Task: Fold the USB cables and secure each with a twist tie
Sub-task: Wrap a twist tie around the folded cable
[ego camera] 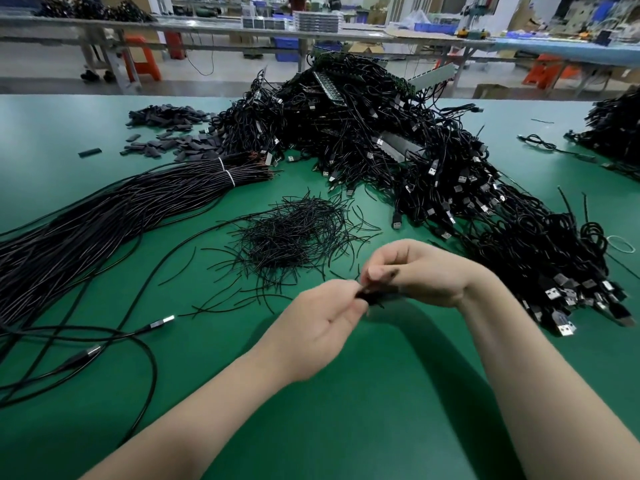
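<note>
Above the green table (381, 393), my left hand (318, 323) and my right hand (419, 271) meet at a small folded black USB cable (372, 295). Both hands pinch it between thumb and fingers; most of the bundle is hidden inside them and blurred. A loose heap of black twist ties (294, 233) lies just beyond my hands. Long unfolded black USB cables (104, 220), banded with white ties, stretch away to the left. One loose cable with a silver USB plug (162, 322) loops near my left forearm.
A big mound of folded black cables (398, 140) fills the far middle and runs down the right side to a row of plugs (568, 306). Small black sleeves (166, 133) lie scattered at far left. Another cable pile (616, 126) sits at the far right edge.
</note>
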`<control>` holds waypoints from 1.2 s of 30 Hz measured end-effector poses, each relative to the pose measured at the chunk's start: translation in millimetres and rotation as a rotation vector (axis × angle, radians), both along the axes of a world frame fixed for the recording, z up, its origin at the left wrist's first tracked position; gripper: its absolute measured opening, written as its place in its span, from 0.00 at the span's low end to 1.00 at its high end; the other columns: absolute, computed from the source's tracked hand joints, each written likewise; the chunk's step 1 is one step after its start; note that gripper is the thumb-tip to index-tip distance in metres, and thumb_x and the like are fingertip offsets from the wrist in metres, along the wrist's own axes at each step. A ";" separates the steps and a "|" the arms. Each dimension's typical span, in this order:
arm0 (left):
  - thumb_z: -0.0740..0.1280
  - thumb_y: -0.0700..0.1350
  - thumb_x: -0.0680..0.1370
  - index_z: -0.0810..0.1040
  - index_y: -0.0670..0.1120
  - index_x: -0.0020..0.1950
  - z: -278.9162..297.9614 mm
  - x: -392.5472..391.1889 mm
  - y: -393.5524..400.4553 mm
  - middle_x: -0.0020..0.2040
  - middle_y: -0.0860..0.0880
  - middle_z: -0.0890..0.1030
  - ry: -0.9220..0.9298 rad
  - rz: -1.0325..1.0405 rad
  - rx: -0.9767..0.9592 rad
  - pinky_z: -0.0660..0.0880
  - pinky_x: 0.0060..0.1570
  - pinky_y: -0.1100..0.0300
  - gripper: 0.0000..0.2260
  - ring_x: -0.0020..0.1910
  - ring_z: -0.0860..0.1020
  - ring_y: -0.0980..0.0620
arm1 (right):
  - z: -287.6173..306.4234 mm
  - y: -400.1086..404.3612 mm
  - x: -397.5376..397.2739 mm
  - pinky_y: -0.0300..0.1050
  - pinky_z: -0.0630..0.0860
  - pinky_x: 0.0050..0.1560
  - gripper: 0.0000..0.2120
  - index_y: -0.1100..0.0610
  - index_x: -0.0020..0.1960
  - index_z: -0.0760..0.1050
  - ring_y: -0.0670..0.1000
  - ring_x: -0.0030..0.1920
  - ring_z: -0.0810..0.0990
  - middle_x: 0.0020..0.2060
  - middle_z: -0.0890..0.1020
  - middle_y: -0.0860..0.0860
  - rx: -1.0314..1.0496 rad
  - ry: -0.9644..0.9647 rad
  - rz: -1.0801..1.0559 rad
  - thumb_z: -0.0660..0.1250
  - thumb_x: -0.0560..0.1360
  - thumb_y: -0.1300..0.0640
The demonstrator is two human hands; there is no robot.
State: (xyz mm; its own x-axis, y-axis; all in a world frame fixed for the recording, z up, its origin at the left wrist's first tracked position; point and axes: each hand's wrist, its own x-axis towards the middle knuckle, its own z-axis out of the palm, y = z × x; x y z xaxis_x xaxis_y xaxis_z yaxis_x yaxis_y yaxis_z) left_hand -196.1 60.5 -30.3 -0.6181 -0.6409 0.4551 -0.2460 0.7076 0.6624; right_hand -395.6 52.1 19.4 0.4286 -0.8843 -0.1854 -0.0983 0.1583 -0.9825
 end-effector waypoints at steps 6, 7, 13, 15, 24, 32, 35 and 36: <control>0.57 0.55 0.80 0.73 0.51 0.39 -2.2 -1.4 -12.3 0.32 0.56 0.68 0.517 0.349 0.532 0.62 0.31 0.61 0.14 0.31 0.64 0.56 | -17.1 -9.5 57.8 0.37 0.67 0.35 0.08 0.58 0.38 0.76 0.47 0.33 0.70 0.32 0.76 0.52 -0.409 0.073 -0.394 0.68 0.76 0.64; 0.57 0.54 0.81 0.72 0.50 0.38 -3.9 -0.6 -14.8 0.32 0.55 0.67 0.528 0.388 0.544 0.61 0.30 0.60 0.15 0.31 0.62 0.56 | -18.5 -9.2 64.1 0.36 0.66 0.34 0.08 0.58 0.38 0.76 0.45 0.31 0.69 0.31 0.76 0.50 -0.456 0.090 -0.445 0.69 0.76 0.64; 0.56 0.48 0.84 0.70 0.54 0.31 -2.6 0.7 -18.7 0.29 0.55 0.64 0.566 0.414 0.681 0.59 0.23 0.68 0.20 0.25 0.60 0.58 | -20.6 -6.6 72.9 0.37 0.64 0.32 0.10 0.57 0.36 0.77 0.44 0.29 0.66 0.29 0.73 0.50 -0.426 0.081 -0.504 0.70 0.75 0.62; 0.56 0.49 0.84 0.68 0.54 0.31 -2.1 1.7 -19.4 0.28 0.55 0.64 0.532 0.449 0.675 0.59 0.23 0.68 0.20 0.25 0.60 0.58 | -21.5 -5.9 75.4 0.36 0.65 0.32 0.10 0.56 0.35 0.77 0.43 0.29 0.67 0.27 0.74 0.46 -0.431 0.099 -0.523 0.71 0.75 0.61; 0.56 0.47 0.84 0.69 0.50 0.36 1.3 3.9 -21.2 0.26 0.58 0.65 0.493 0.494 0.722 0.59 0.21 0.69 0.16 0.24 0.62 0.59 | -25.4 -1.5 87.2 0.38 0.75 0.38 0.04 0.53 0.40 0.84 0.41 0.32 0.77 0.33 0.84 0.45 -0.388 0.226 -0.631 0.77 0.69 0.54; 0.57 0.49 0.83 0.64 0.45 0.35 2.0 2.1 -20.8 0.33 0.47 0.65 0.447 0.528 0.581 0.60 0.35 0.50 0.17 0.33 0.62 0.49 | -17.3 -1.6 82.8 0.37 0.76 0.42 0.05 0.48 0.36 0.83 0.41 0.35 0.79 0.32 0.84 0.43 -0.403 0.298 -0.677 0.77 0.69 0.54; 0.57 0.50 0.82 0.66 0.44 0.37 -0.6 3.8 -20.5 0.32 0.49 0.65 0.415 0.539 0.504 0.62 0.35 0.49 0.16 0.33 0.62 0.49 | -20.6 0.1 87.2 0.29 0.70 0.36 0.06 0.47 0.36 0.81 0.38 0.32 0.77 0.29 0.81 0.38 -0.419 0.357 -0.692 0.76 0.70 0.53; 0.57 0.50 0.83 0.67 0.44 0.37 -0.8 4.4 -20.5 0.31 0.51 0.66 0.417 0.537 0.488 0.62 0.35 0.49 0.16 0.33 0.63 0.49 | -21.3 0.3 88.8 0.27 0.69 0.35 0.06 0.47 0.36 0.81 0.36 0.31 0.77 0.28 0.80 0.36 -0.404 0.324 -0.694 0.75 0.71 0.54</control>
State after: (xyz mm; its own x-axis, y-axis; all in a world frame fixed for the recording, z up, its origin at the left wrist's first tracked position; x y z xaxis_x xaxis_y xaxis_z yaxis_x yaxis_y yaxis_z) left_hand -191.7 40.0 -31.1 -0.0152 -0.9847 0.1735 -0.1350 0.1740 0.9755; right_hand -306.8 52.4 -1.9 -0.2523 -0.9508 0.1800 -0.3936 -0.0691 -0.9167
